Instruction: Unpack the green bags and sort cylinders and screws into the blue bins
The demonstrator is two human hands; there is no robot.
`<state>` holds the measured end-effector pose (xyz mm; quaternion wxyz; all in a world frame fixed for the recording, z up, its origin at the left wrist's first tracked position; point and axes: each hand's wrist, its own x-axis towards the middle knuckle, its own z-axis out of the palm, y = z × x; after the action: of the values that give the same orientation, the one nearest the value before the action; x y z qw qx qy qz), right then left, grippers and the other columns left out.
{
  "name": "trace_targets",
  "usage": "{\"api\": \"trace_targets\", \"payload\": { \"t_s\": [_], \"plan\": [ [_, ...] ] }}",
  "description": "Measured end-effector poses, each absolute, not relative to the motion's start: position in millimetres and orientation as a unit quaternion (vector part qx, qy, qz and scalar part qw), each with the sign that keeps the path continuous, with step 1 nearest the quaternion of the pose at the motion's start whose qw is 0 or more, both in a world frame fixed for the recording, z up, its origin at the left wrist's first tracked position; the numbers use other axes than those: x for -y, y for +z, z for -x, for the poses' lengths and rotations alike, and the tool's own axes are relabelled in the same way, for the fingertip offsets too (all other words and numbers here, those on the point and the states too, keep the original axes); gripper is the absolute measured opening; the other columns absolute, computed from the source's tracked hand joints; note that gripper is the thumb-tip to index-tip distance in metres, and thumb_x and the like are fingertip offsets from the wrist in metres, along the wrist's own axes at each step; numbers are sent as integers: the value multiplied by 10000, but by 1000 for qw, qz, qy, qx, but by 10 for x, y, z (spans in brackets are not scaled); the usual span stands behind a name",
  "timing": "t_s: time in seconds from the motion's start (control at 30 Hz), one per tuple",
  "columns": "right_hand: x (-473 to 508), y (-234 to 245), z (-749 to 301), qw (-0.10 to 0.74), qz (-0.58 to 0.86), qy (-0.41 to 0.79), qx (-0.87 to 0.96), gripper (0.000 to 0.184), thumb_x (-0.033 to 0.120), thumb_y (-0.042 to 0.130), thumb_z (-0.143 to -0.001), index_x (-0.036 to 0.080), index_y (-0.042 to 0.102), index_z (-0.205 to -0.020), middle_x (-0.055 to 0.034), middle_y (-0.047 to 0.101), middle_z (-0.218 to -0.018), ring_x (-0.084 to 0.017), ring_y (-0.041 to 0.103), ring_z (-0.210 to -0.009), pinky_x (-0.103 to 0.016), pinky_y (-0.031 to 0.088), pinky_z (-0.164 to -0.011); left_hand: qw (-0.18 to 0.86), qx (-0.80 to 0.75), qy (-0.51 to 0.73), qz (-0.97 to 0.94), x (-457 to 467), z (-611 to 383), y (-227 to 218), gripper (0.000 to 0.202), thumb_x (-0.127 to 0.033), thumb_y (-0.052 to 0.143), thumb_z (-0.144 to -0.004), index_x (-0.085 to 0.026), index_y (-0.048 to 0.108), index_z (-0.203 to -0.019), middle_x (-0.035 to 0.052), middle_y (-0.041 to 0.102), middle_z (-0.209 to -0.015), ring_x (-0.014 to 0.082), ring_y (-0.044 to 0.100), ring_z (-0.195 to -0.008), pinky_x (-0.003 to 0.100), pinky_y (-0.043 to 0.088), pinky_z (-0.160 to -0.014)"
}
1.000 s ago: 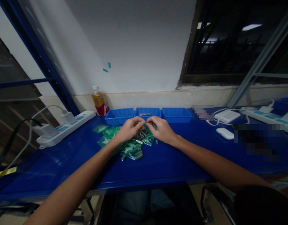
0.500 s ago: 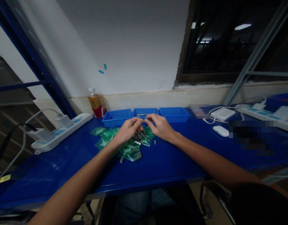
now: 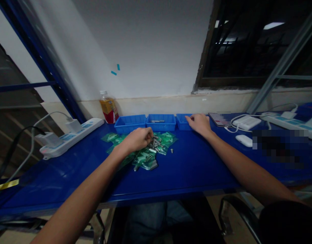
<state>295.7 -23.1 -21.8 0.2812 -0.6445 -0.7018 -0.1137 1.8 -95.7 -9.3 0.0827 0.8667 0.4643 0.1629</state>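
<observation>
My left hand (image 3: 139, 139) is closed, its fingers curled down at the left edge of a pile of small metal screw-like parts (image 3: 156, 144). Whatever its fingertips hold is hidden. Under the pile and the hand lie green plastic bags (image 3: 143, 158), some with metal parts showing in them. Over the right blue bin (image 3: 181, 122) is my right hand (image 3: 201, 124), thumb and fingers drawn together at the bin's front right side. I cannot make out what is between them. The middle blue bin (image 3: 161, 127) contains slim metal rods (image 3: 157, 121). One loose screw (image 3: 171, 150) lies right of the bags.
A left blue bin (image 3: 130, 128) stands beside a drink bottle (image 3: 109, 108). Power strips with plugs lie at the left (image 3: 72, 139) and right (image 3: 295, 130). A white case (image 3: 244, 140) and a white charger with cable (image 3: 246, 122) are right of my right hand.
My hands were together above the pile, with a small part at their fingertips. My right hand has moved right to the right bin; my left has lowered to the pile. The view has shifted slightly.
</observation>
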Motion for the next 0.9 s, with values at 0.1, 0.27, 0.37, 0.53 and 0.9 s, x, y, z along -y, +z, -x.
{"api": "trace_targets", "payload": {
  "t_s": [0.1, 0.27, 0.37, 0.53, 0.9],
  "plan": [
    [398, -163, -2722, 303, 583, -120, 744, 303, 381, 456, -893, 172, 674, -908, -93, 683, -924, -240, 577, -915, -345, 387, -804, 109, -449, 252, -850, 961, -60, -80, 142, -183, 494, -793, -160, 524, -929, 49, 629, -833, 150, 589, -747, 245, 424, -662],
    [809, -175, -2230, 362, 324, -92, 869, 191, 293, 546, -848, 179, 594, -994, -63, 644, -876, -222, 550, -850, -345, 384, -758, 270, -395, 424, -769, 978, -200, -118, 169, -298, 535, -823, -179, 474, -927, 34, 577, -817, 145, 579, -755, 254, 446, -664],
    [928, -247, -2087, 378, 278, -74, 880, 115, 244, 533, -850, 182, 574, -938, -68, 626, -860, -223, 533, -828, -355, 388, -740, 378, -361, 452, -723, 987, -265, -158, 202, -301, 563, -810, -182, 449, -928, 16, 567, -771, 135, 578, -713, 264, 451, -673],
    [907, -281, -2084, 388, 272, -66, 878, 112, 247, 477, -890, 185, 571, -892, -62, 622, -832, -205, 529, -800, -342, 393, -732, 399, -355, 437, -724, 985, -254, -150, 179, -308, 530, -829, -190, 446, -934, 14, 579, -727, 150, 593, -697, 270, 448, -668],
    [307, -213, -2776, 369, 566, -118, 728, 197, 309, 510, -825, 175, 613, -724, -91, 650, -833, -234, 556, -842, -341, 393, -758, 40, -476, 178, -860, 810, 315, -18, 219, -190, 497, -770, -174, 683, -885, 83, 690, -869, 198, 602, -767, 267, 389, -691]
  ]
}}
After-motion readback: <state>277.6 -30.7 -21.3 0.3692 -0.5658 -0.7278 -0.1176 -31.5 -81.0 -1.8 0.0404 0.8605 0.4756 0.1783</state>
